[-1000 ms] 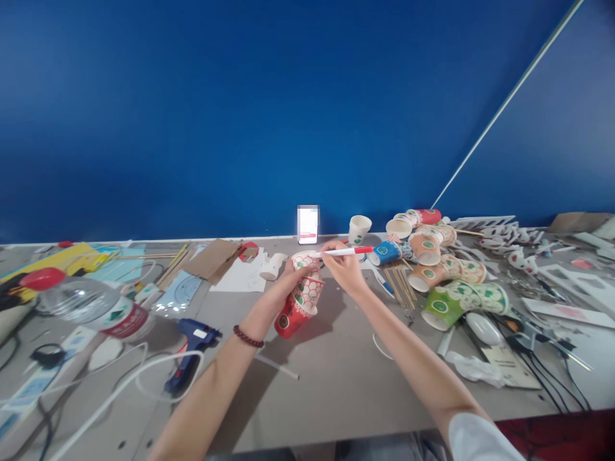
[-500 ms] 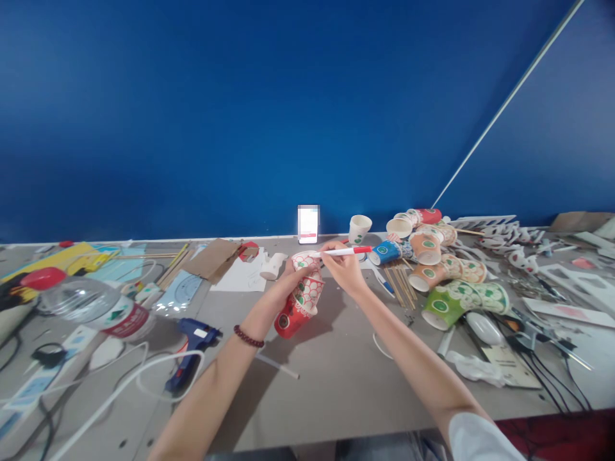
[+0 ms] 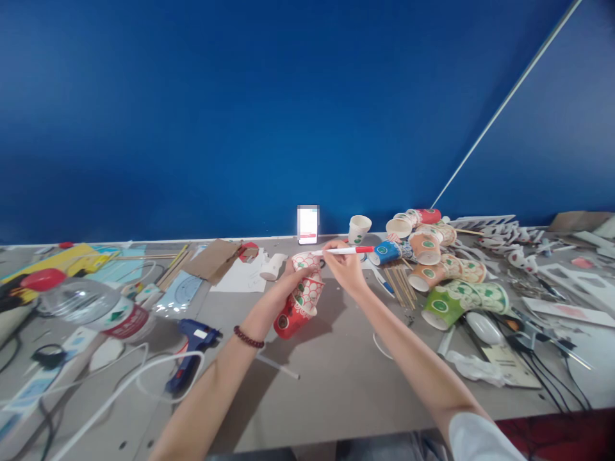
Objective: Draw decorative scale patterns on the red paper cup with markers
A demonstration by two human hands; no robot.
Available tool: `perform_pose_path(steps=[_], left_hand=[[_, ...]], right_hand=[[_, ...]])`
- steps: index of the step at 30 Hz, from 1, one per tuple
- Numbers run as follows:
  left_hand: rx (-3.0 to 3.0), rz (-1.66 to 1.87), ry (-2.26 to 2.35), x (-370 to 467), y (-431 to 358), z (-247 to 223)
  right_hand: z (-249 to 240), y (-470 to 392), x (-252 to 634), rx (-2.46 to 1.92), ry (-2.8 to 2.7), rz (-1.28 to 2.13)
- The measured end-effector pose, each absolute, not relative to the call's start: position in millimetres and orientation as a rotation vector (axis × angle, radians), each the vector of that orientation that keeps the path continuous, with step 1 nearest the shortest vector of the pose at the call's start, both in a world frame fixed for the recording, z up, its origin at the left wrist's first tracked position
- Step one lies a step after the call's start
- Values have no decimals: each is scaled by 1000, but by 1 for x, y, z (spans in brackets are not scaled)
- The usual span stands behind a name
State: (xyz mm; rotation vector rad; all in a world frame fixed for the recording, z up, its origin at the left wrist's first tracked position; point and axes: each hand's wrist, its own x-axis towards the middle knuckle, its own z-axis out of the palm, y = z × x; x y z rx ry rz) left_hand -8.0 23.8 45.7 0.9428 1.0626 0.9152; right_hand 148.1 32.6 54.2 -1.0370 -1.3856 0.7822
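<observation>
My left hand (image 3: 289, 282) is wrapped round a chain of joined paper cups (image 3: 309, 291), held tilted above the table. The cups are white with red scallop outlines and green marks, and the lowest one has a red base. My right hand (image 3: 343, 262) pinches a white marker with a red end (image 3: 358, 250). The marker's tip meets the upper cup, close to the left fingers; whether it touches the surface is too small to tell. Behind the hands a lit phone (image 3: 308, 225) leans against the blue wall, and a white paper cup (image 3: 359, 229) stands to its right.
Painted cup chains (image 3: 444, 304) and wooden sticks (image 3: 400, 287) lie on the right. To the left are a blue glue gun (image 3: 192, 352), a water bottle (image 3: 96, 307), a power strip (image 3: 43, 390), white paper (image 3: 237, 275) and brown cardboard (image 3: 213, 259). A white cable loops near my left forearm.
The right hand and marker have shifted very slightly to the right. The left hand keeps its hold on the cups, almost unmoved.
</observation>
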Motion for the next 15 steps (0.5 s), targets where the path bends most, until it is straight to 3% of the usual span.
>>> perform_pose_path(steps=[15], left_hand=[[863,917,1091,-4,28,45]], right_hand=[[43,40,152,-1093,-1321,758]])
